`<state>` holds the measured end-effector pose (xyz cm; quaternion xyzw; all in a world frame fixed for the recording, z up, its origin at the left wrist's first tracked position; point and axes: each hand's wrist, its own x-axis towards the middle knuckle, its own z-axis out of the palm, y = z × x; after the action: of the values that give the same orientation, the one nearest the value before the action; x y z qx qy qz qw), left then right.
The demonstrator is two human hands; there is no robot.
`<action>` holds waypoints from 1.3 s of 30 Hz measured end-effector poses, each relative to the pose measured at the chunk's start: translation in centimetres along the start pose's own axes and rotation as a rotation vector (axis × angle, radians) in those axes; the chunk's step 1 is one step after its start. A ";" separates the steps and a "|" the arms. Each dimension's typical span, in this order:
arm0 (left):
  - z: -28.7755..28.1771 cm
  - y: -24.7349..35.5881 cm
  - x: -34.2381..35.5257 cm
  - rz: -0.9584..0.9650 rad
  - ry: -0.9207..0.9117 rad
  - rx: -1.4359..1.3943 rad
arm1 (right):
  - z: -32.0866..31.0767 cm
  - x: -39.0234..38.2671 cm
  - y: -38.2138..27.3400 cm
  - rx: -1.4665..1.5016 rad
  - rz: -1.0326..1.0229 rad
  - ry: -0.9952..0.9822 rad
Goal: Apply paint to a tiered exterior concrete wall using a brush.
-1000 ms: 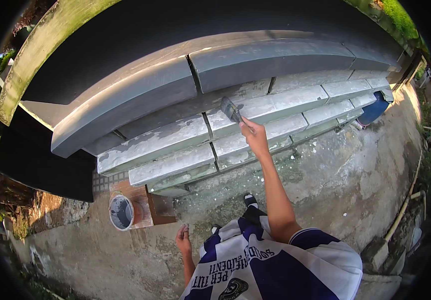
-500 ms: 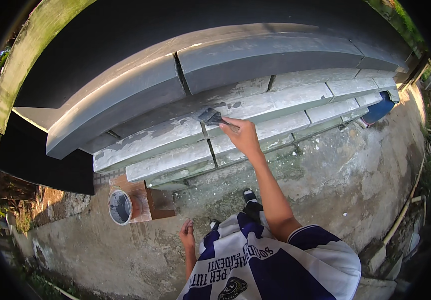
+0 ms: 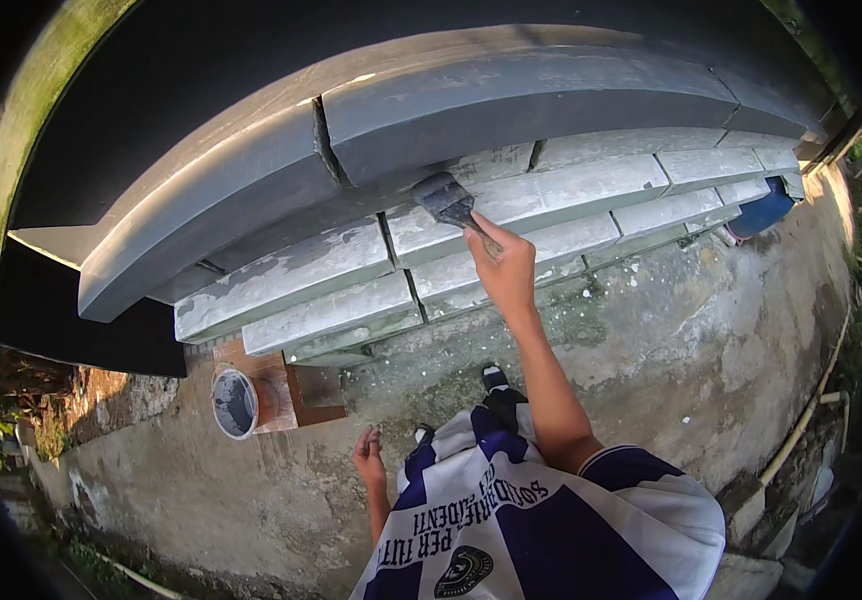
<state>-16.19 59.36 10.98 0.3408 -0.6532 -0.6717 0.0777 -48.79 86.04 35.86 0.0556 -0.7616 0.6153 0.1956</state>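
Note:
In my right hand (image 3: 507,268) is a paintbrush (image 3: 445,203), gripped by its handle. Its wide, dark bristles, coated with grey, lie against the stepped concrete ledge (image 3: 551,196), near a dark vertical joint. Patchy white and grey covers this tier, while the thicker tier above is a more even grey. My left hand (image 3: 368,452) hangs low beside my body with nothing seen in it, its fingers slightly curled and apart. To the left of it, a bucket (image 3: 237,403) holds grey paint.
Beside the bucket is a brown box-like block (image 3: 313,392) against the ledge's foot. Stained concrete floor (image 3: 651,340) spreads around my feet. A blue container (image 3: 761,212) sits under the ledge's far right end, and a pale pipe (image 3: 801,440) runs along the right edge.
My right hand has moved the brush a little right and further up the ledge, away from the joint. The left hand stays low at my side.

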 end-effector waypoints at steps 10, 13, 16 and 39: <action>0.0 -0.6 -1.3 -0.041 -0.010 0.021 | 0.3 1.6 3.2 -0.244 -0.314 0.238; -0.6 -0.6 -0.8 -0.037 -0.019 0.038 | -0.1 0.0 3.3 -0.367 -0.243 0.169; -1.4 -0.9 -0.3 -0.027 -0.026 0.028 | -0.5 -0.7 3.6 -0.225 -0.087 0.167; -5.4 -2.3 -0.3 0.028 -0.070 0.063 | -4.1 4.9 -5.7 -0.294 0.082 0.265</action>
<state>-12.15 55.41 9.45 0.3102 -0.6810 -0.6612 0.0538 -50.49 89.39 43.51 -0.0860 -0.8125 0.5067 0.2750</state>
